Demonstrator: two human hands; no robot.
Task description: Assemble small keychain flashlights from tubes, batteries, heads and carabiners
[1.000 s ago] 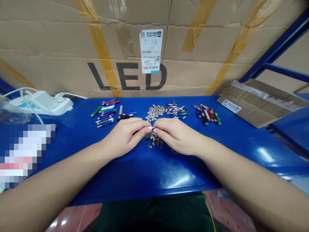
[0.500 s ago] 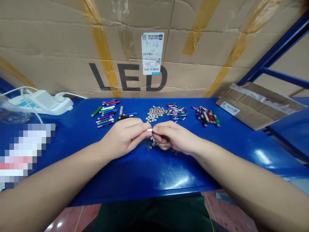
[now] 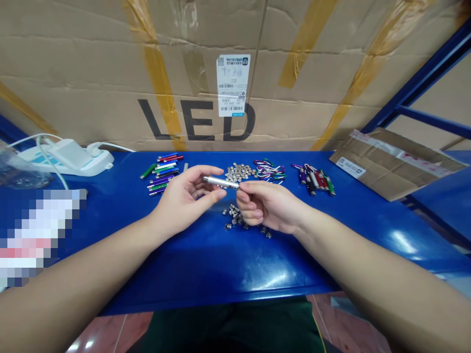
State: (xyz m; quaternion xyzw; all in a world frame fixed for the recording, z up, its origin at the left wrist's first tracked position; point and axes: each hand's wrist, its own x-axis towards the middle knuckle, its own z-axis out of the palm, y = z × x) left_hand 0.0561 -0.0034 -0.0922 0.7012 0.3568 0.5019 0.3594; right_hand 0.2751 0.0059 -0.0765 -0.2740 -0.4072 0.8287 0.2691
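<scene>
Both my hands hold a small silver tube (image 3: 221, 183) level above the blue table (image 3: 206, 264). My left hand (image 3: 186, 196) lies palm up with fingers curled round its left end. My right hand (image 3: 265, 206) pinches the right end between thumb and forefinger. Just under the hands lies a heap of small dark metal caps (image 3: 237, 218). Behind them sit a pile of round button cells (image 3: 239, 172), coloured tube bodies (image 3: 164, 171), carabiner clips (image 3: 270, 169) and several finished coloured mini torches (image 3: 316, 179).
A large cardboard box marked LED (image 3: 235, 73) stands along the table's back edge. A white power strip with cables (image 3: 69, 157) lies far left, a flattened cardboard box (image 3: 397, 157) far right. A pixelated patch (image 3: 37, 235) covers the near left.
My hands have lifted a little and come apart. The left hand turned palm up, so the silver tube now shows along its length between them.
</scene>
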